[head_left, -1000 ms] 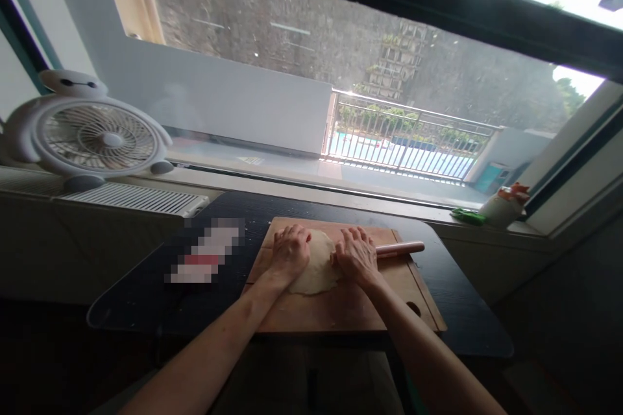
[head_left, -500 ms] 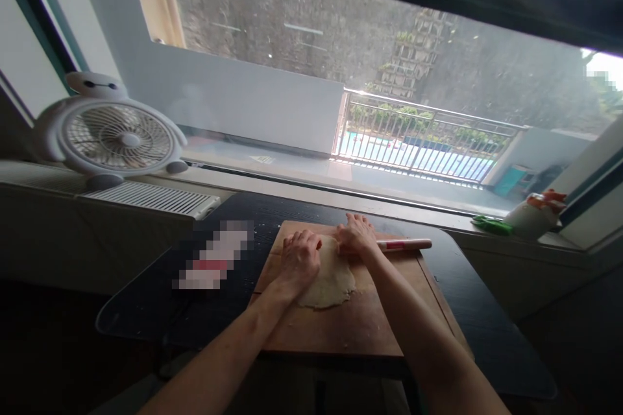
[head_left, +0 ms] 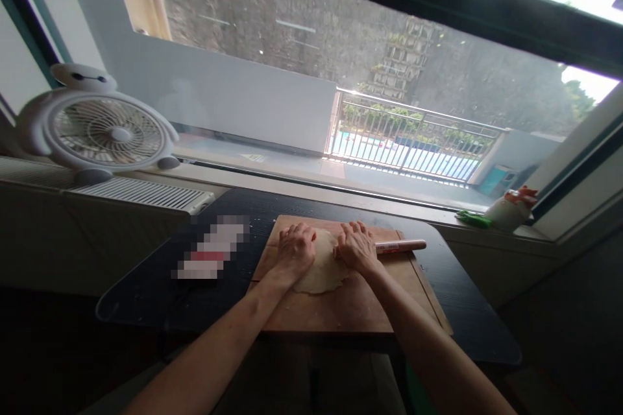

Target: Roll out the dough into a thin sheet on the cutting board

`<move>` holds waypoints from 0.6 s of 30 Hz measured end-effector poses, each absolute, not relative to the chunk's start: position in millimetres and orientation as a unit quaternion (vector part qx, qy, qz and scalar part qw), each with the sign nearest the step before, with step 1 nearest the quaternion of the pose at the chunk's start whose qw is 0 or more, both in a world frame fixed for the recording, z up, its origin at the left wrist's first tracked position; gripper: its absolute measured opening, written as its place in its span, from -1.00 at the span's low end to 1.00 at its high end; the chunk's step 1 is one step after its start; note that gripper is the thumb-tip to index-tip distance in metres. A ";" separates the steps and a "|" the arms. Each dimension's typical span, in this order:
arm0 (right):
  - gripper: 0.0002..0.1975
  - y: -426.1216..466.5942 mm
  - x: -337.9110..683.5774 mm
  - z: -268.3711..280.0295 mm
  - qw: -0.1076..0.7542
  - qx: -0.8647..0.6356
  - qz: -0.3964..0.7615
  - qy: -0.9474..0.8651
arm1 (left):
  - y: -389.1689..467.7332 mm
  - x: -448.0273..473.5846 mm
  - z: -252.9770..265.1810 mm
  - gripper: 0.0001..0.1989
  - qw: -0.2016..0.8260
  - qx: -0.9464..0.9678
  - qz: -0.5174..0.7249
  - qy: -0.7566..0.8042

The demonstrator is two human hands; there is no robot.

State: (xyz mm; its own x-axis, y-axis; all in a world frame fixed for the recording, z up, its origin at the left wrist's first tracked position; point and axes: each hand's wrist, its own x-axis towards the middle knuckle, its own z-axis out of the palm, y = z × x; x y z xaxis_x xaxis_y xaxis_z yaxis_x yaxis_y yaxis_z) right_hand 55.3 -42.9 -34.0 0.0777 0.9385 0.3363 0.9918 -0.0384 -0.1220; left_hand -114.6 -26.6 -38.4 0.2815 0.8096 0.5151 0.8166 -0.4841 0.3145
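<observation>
A flat, pale sheet of dough (head_left: 321,272) with an uneven edge lies on a wooden board (head_left: 335,318). My left hand (head_left: 296,248) is at the dough's left side, its fingers curled in on the edge. What lies under those fingers is hidden. On the right, my right hand (head_left: 357,246) rests over a wooden rolling pin (head_left: 402,246), palm down, with its fingers bent across the pin. The pin's left end shows by the thumb, at the dough's right edge. Its right end sticks out beyond the hand, over the board.
The board lies on a dark table (head_left: 467,298) against a window sill. A pixelated pale and red item (head_left: 209,253) lies to the left. A white fan (head_left: 114,130) stands on the radiator cover (head_left: 146,194); a white pot-like object (head_left: 509,213) and something green (head_left: 473,219) sit at right.
The view has shifted slightly. My right hand's fingers are now more bent over the rolling pin. My left hand stays at the dough's left edge.
</observation>
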 end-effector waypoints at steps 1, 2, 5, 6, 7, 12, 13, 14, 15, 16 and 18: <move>-0.65 -29.7 55.2 -31.8 0.159 -0.719 -0.067 -0.673 | -26.3 -115.1 -38.4 -0.84 0.006 -0.801 -0.318 -0.507; -0.66 -16.6 55.0 -29.5 0.159 -0.724 -0.053 -0.669 | -25.9 -115.6 -38.6 -0.84 0.006 -0.801 -0.319 -0.506; -0.68 12.0 53.7 -24.8 0.183 -0.745 -0.036 -0.640 | -24.9 -116.5 -40.0 -0.83 0.006 -0.805 -0.325 -0.497; -0.70 15.7 53.2 -24.6 0.199 -0.750 -0.046 -0.629 | -24.6 -116.7 -40.6 -0.83 0.007 -0.805 -0.327 -0.495; -0.71 16.0 52.9 -25.3 0.214 -0.753 -0.060 -0.620 | -24.2 -116.9 -41.3 -0.83 0.008 -0.804 -0.330 -0.495; -0.66 -20.7 53.4 -34.8 0.217 -0.741 -0.076 -0.631 | -22.5 -117.8 -43.2 -0.84 -0.012 -0.793 -0.349 -0.499; -0.65 -31.1 53.6 -36.3 0.216 -0.735 -0.076 -0.638 | -22.5 -117.9 -43.3 -0.84 -0.018 -0.791 -0.352 -0.500; -0.65 -40.9 53.8 -37.3 0.217 -0.729 -0.081 -0.645 | -22.6 -117.8 -43.2 -0.84 -0.023 -0.789 -0.355 -0.501; -0.65 -49.6 54.0 -37.8 0.217 -0.720 -0.090 -0.653 | -22.9 -117.7 -43.0 -0.84 -0.027 -0.787 -0.358 -0.502; -0.65 -56.9 54.0 -37.5 0.212 -0.710 -0.101 -0.664 | -23.4 -117.6 -42.6 -0.84 -0.030 -0.786 -0.362 -0.501; -0.66 -66.3 53.5 -35.4 0.191 -0.691 -0.119 -0.686 | -24.4 -117.5 -41.4 -0.83 -0.036 -0.782 -0.373 -0.499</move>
